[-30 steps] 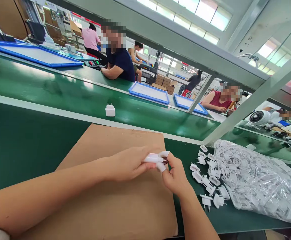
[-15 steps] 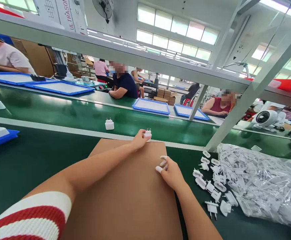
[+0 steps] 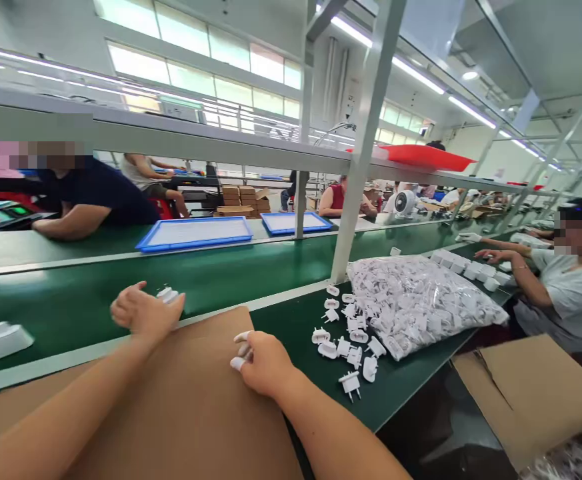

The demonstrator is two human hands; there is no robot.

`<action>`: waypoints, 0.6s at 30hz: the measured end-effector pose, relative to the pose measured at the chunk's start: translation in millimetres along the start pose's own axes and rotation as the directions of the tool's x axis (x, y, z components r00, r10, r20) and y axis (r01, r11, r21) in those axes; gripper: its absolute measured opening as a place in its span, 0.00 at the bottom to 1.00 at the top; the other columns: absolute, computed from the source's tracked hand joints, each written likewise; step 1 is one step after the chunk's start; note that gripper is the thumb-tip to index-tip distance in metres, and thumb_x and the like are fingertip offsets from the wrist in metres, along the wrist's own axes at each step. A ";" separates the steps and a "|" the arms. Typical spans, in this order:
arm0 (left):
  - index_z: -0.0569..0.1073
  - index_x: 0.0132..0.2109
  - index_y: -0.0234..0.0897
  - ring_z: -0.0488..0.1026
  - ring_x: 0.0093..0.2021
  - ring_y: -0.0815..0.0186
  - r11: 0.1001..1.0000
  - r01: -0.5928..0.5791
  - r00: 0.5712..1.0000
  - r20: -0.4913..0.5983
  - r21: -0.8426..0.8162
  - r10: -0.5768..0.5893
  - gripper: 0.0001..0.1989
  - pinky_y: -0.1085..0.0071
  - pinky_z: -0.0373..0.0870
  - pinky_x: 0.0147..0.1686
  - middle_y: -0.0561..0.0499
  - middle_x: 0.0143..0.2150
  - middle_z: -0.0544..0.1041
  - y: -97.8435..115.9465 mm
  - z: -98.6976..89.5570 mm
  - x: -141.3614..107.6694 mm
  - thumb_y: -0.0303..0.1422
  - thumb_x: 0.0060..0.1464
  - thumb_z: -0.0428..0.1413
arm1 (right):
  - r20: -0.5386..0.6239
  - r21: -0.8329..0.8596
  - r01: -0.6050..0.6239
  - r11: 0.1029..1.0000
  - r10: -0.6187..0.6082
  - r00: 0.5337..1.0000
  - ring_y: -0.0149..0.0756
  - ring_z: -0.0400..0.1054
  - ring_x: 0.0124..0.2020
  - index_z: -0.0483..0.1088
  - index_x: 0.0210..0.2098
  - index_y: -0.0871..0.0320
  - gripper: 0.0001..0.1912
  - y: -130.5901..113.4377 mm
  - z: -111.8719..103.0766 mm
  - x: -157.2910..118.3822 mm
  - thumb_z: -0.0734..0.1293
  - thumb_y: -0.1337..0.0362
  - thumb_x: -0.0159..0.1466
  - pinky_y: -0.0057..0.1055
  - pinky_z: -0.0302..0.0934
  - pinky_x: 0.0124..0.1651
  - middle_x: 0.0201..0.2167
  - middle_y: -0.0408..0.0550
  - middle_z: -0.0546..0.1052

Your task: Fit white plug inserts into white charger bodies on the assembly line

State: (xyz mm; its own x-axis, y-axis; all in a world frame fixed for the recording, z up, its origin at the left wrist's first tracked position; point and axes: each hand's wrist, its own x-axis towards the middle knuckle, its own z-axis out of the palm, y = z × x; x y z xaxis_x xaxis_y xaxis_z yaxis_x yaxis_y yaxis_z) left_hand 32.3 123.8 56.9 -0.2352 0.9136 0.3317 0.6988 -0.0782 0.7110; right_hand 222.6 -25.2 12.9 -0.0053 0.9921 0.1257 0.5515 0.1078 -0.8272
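My left hand (image 3: 148, 317) is over the near edge of the green conveyor belt, its fingers apart and slightly blurred. A white plug-in charger (image 3: 167, 295) with two pins pointing up stands on the belt just beyond it, between thumb and fingers. Whether they touch is hard to tell. My right hand (image 3: 263, 360), white covers on its fingertips, hovers over the right edge of a brown cardboard sheet (image 3: 185, 407). Its fingers are bent and apart, with nothing visible in them. Another white charger (image 3: 1, 340) sits on the belt at the left.
Loose white plug heads (image 3: 351, 383) lie right of the cardboard, beside a clear bag (image 3: 415, 300) full of them. A metal post (image 3: 365, 147) rises behind the bag. Blue-rimmed trays (image 3: 195, 233) lie across the belt. A co-worker (image 3: 571, 267) sits at the right near an open carton (image 3: 535, 393).
My view has swung right. The left hand has let go of the charger, which now stands on the belt. My right hand keeps about the same pose by the cardboard edge.
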 end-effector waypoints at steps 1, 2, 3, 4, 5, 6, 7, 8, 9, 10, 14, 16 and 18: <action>0.59 0.55 0.37 0.45 0.72 0.36 0.997 -0.070 0.997 -0.030 -0.007 0.070 0.30 0.38 0.48 0.66 0.31 0.70 0.53 2.1 -0.2 -10.7 0.46 0.51 0.59 | -0.025 0.041 -0.006 0.999 0.007 1.000 0.37 0.75 0.39 0.73 0.54 0.52 0.23 1.0 0.8 1.1 0.71 0.68 0.58 0.33 0.67 0.47 0.41 0.45 0.80; 0.61 0.53 0.39 0.51 0.71 0.39 0.990 -0.131 0.991 -0.014 -0.043 0.130 0.26 0.40 0.50 0.66 0.35 0.68 0.60 3.0 0.7 -22.7 0.45 0.52 0.58 | -0.054 0.098 -0.009 0.995 0.014 0.998 0.37 0.75 0.41 0.73 0.54 0.52 0.24 2.5 2.0 2.8 0.70 0.69 0.58 0.33 0.68 0.49 0.42 0.46 0.79; 0.64 0.52 0.41 0.56 0.69 0.41 0.981 -0.163 0.985 0.045 -0.106 0.168 0.23 0.42 0.54 0.66 0.39 0.65 0.65 2.6 2.4 -35.7 0.44 0.52 0.57 | -0.083 0.171 -0.011 0.985 0.025 0.996 0.37 0.75 0.42 0.73 0.54 0.52 0.24 4.2 3.6 4.9 0.70 0.71 0.58 0.33 0.68 0.50 0.43 0.46 0.79; 0.66 0.51 0.43 0.61 0.66 0.43 0.970 -0.165 0.972 0.136 -0.179 0.191 0.21 0.44 0.58 0.65 0.43 0.62 0.68 1.0 4.4 -49.2 0.45 0.53 0.57 | -0.106 0.262 -0.014 0.965 0.043 0.993 0.37 0.76 0.44 0.74 0.54 0.52 0.24 6.1 5.6 7.6 0.69 0.72 0.58 0.32 0.68 0.51 0.44 0.46 0.79; 0.67 0.51 0.45 0.65 0.63 0.45 0.958 -0.139 0.950 0.240 -0.253 0.201 0.21 0.45 0.62 0.63 0.46 0.61 0.70 -1.3 6.3 -62.7 0.47 0.53 0.57 | -0.117 0.368 -0.021 0.930 0.068 0.991 0.37 0.76 0.44 0.74 0.53 0.53 0.24 8.1 7.9 10.6 0.69 0.72 0.58 0.32 0.69 0.51 0.44 0.47 0.79; 0.68 0.52 0.47 0.68 0.60 0.45 0.944 -0.103 0.918 0.336 -0.313 0.212 0.22 0.46 0.66 0.60 0.47 0.61 0.71 -3.9 7.7 -75.3 0.50 0.52 0.57 | -0.111 0.481 -0.037 0.876 0.103 0.989 0.36 0.76 0.45 0.74 0.52 0.53 0.23 9.7 10.1 13.8 0.69 0.73 0.58 0.32 0.69 0.51 0.44 0.47 0.79; 0.69 0.53 0.48 0.70 0.58 0.46 0.932 -0.074 0.879 0.417 -0.356 0.229 0.25 0.48 0.69 0.58 0.47 0.62 0.71 -6.4 8.6 -86.5 0.53 0.51 0.58 | -0.087 0.591 -0.063 0.804 0.141 0.986 0.36 0.76 0.45 0.75 0.52 0.54 0.22 10.9 12.0 17.0 0.69 0.73 0.58 0.31 0.69 0.50 0.44 0.47 0.78; 0.70 0.53 0.48 0.72 0.56 0.46 0.922 -0.060 0.848 0.467 -0.382 0.249 0.28 0.49 0.71 0.56 0.47 0.62 0.72 -8.3 9.0 -95.8 0.57 0.49 0.59 | -0.049 0.686 -0.098 0.721 0.179 0.983 0.36 0.76 0.45 0.75 0.51 0.55 0.22 11.5 13.3 19.9 0.69 0.74 0.57 0.31 0.70 0.50 0.44 0.48 0.78; 0.71 0.53 0.48 0.74 0.54 0.47 0.917 -0.060 0.826 0.496 -0.394 0.267 0.31 0.50 0.72 0.55 0.46 0.61 0.73 -9.3 9.1 -102.9 0.59 0.47 0.59 | -0.003 0.757 -0.136 0.639 0.211 0.977 0.37 0.76 0.45 0.75 0.51 0.56 0.23 11.4 13.8 22.2 0.71 0.74 0.55 0.31 0.70 0.48 0.45 0.48 0.78; 0.72 0.52 0.47 0.76 0.52 0.48 0.913 -0.068 0.809 0.514 -0.402 0.286 0.33 0.51 0.73 0.54 0.46 0.58 0.75 -9.5 8.9 -107.9 0.61 0.46 0.59 | 0.046 0.808 -0.174 0.563 0.234 0.971 0.37 0.76 0.46 0.75 0.51 0.56 0.26 10.6 13.4 23.9 0.73 0.74 0.52 0.31 0.70 0.47 0.45 0.47 0.77; 0.77 0.48 0.47 0.79 0.46 0.49 0.913 -0.116 0.752 0.566 -0.391 0.338 0.32 0.53 0.77 0.51 0.47 0.46 0.82 -5.5 7.3 -114.0 0.63 0.44 0.59 | 0.185 0.877 -0.270 0.398 0.238 0.953 0.37 0.76 0.44 0.74 0.50 0.56 0.38 4.3 5.2 23.1 0.77 0.77 0.38 0.29 0.68 0.43 0.52 0.48 0.75; 0.79 0.46 0.48 0.80 0.46 0.48 0.904 -0.131 0.730 0.578 -0.407 0.365 0.30 0.54 0.78 0.49 0.48 0.45 0.83 -3.9 6.5 -114.3 0.63 0.44 0.59 | 0.223 0.878 -0.296 0.375 0.226 0.948 0.35 0.75 0.43 0.75 0.49 0.56 0.39 1.5 0.2 20.4 0.75 0.80 0.36 0.28 0.66 0.41 0.54 0.49 0.73; 0.80 0.45 0.50 0.80 0.48 0.47 0.891 -0.147 0.718 0.574 -0.430 0.395 0.29 0.55 0.79 0.50 0.49 0.46 0.83 -3.8 6.0 -114.7 0.62 0.44 0.60 | 0.261 0.877 -0.323 0.355 0.211 0.942 0.32 0.74 0.40 0.75 0.47 0.56 0.37 0.1 -2.8 18.5 0.71 0.80 0.37 0.27 0.65 0.41 0.54 0.48 0.73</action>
State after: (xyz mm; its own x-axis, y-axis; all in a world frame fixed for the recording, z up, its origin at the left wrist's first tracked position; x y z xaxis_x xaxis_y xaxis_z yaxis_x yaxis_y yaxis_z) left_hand 60.7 21.6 12.4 0.4948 0.8535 0.1634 0.3663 -0.3753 0.8514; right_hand 224.9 -7.0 16.6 -0.1065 0.9742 -0.1990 -0.5340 -0.2249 -0.8151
